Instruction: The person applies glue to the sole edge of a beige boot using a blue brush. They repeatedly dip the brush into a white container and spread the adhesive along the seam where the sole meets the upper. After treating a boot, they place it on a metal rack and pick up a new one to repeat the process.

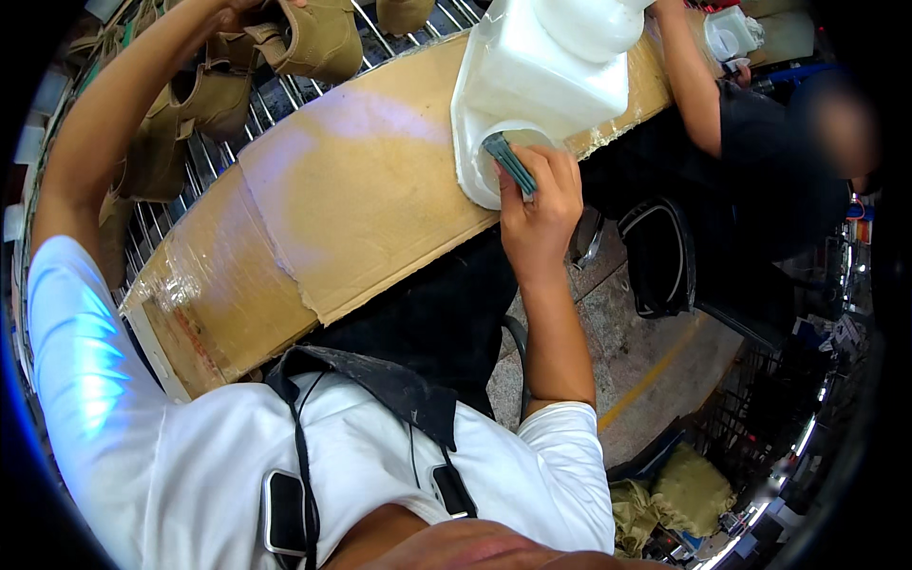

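My right hand point(543, 204) pinches a short dark green, ribbed brush point(510, 163). The brush's upper end lies at the round opening in the low front part of a white plastic container point(551, 95); how far it dips in I cannot tell. At the top edge, my left hand point(233, 5) is at a tan shoe point(323, 43), fingers closed at its upper part. Most of that hand is cut off by the picture's edge. More tan shoes point(217, 100) sit around it on a rack of metal bars point(261, 114).
Brown cardboard point(370, 180) covers the bench under the container. To the right a co-worker in dark clothes point(760, 161) sits close, one arm point(692, 81) reaching past the container. A black chair point(657, 256) stands below. Olive cloth bundles point(689, 489) lie lower right.
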The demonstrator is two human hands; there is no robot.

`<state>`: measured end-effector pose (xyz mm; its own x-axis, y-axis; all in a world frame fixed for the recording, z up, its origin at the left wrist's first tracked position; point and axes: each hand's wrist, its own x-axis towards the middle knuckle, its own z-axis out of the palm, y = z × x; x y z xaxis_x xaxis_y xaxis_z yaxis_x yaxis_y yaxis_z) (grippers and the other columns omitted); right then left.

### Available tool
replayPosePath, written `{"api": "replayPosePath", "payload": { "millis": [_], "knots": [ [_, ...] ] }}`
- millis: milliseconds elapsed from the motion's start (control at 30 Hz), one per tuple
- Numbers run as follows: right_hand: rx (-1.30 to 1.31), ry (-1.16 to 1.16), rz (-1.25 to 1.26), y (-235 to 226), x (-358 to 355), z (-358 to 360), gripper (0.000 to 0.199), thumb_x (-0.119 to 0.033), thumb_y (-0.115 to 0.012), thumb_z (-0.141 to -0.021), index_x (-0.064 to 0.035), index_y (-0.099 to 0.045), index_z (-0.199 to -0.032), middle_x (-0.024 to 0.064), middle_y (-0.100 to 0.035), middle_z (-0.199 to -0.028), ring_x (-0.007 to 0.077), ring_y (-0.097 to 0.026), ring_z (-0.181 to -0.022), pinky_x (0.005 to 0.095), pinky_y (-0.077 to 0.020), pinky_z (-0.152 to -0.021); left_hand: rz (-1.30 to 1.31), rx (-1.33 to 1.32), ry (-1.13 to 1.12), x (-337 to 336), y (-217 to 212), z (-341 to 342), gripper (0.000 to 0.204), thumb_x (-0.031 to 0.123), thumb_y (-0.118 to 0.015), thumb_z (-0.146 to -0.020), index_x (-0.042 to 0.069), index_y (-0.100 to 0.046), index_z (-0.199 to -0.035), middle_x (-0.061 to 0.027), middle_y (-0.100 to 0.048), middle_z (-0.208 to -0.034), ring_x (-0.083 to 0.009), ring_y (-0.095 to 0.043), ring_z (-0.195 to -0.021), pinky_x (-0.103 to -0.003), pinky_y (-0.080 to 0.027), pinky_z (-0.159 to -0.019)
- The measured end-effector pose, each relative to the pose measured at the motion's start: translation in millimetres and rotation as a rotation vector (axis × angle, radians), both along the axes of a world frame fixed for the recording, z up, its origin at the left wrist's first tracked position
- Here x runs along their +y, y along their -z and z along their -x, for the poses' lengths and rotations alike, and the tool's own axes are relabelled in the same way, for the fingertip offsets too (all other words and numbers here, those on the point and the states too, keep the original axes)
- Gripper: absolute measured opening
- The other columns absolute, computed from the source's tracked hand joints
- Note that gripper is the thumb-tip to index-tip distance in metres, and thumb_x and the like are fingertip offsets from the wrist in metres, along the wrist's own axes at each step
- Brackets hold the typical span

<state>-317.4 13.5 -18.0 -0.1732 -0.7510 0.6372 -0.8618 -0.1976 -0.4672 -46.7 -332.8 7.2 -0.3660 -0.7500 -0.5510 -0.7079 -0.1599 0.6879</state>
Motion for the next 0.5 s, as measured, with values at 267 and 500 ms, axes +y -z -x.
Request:
{"api": "replayPosePath", "payload": {
  "millis": [267,500],
  "knots": [
    [-0.119,-0.347,-0.35,-34.6,1.1,30.8,0.017,0.0,-0.07,-0.066,-0.002,-0.063,-0.082,0.0088,-0.059,-0.08,0.0251,-0.056,-0.077,0.0312,-0.043,-0.068,0.541,0.7,0.016,152.3,-93.2,-85.4,0.064,0.026,-0.052,-0.084,0.001,-0.028,-0.137,-0.0213,-0.046,-0.125,-0.0251,-0.05,-0.113,-0.04,-0.041,-0.094],
    [-0.242,-0.229,-0.236,-26.3,3.3,19.9,0.014,-0.003,-0.071,-0.07,0.0014,-0.062,-0.08,0.0109,-0.057,-0.076,0.0246,-0.057,-0.067,0.0289,-0.0438,-0.062,0.447,1.032,-0.287,244.1,-42.3,-92.4,0.051,0.004,-0.046,-0.074,-0.007,-0.044,-0.124,-0.017,-0.052,-0.123,-0.0214,-0.054,-0.109,-0.029,-0.042,-0.094]
  ]
}}
